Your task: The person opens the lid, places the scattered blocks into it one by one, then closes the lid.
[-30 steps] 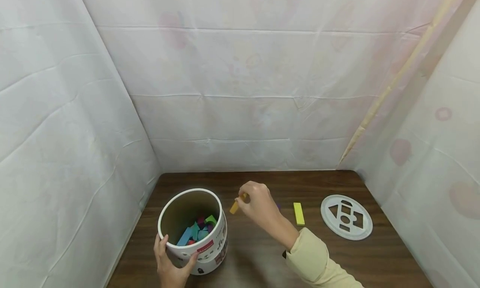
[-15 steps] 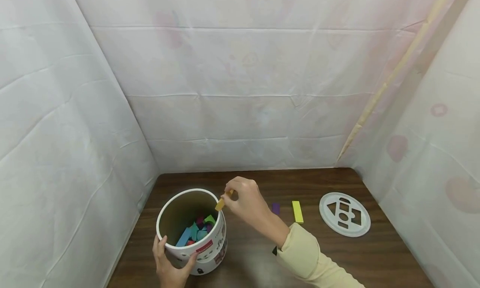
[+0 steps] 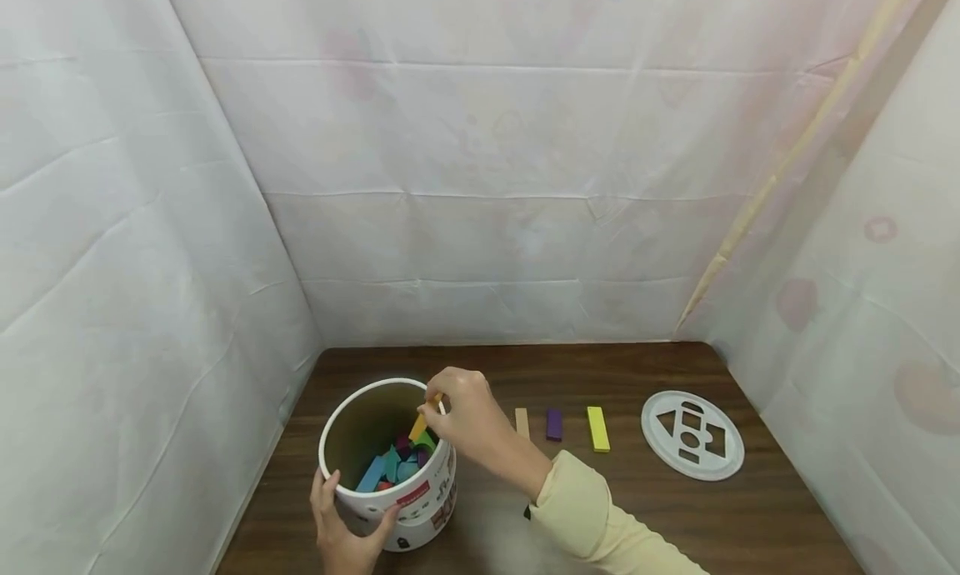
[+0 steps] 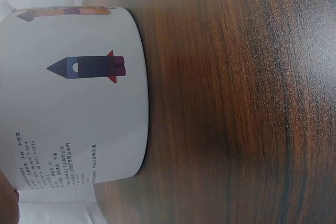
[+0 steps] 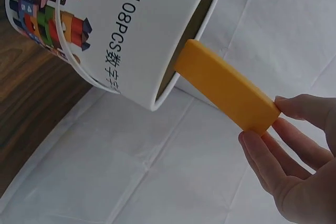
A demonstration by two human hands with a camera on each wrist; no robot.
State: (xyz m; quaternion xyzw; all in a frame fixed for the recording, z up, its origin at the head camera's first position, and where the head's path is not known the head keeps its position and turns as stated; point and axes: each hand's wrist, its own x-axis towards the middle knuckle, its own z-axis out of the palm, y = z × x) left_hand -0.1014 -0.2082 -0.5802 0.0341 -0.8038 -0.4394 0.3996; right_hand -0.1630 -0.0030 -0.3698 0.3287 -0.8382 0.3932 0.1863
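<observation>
My right hand [image 3: 467, 418] pinches one end of an orange rectangular block [image 5: 228, 86] between thumb and fingertips. The block's free end tilts down over the far right rim of a white printed bucket [image 3: 416, 508]. Inside the bucket lie several coloured blocks, among them a blue block [image 3: 371, 475] and a green one. My left hand [image 3: 343, 529] grips the bucket's near left side, fingers over the rim and thumb on the outer wall. In the left wrist view the bucket wall [image 4: 84, 108] shows a printed rocket and small text.
To the right of the bucket, a tan block [image 3: 522, 423], a purple block [image 3: 554, 425] and a yellow block [image 3: 597, 429] lie in a row on the dark wooden table [image 3: 675, 525]. A white lid with shaped holes [image 3: 693, 436] lies farther right. White sheeting walls surround the table.
My right hand has moved left with the orange block, from beside the bucket to over its rim. The tan and purple blocks have come into view. My left hand keeps its grip.
</observation>
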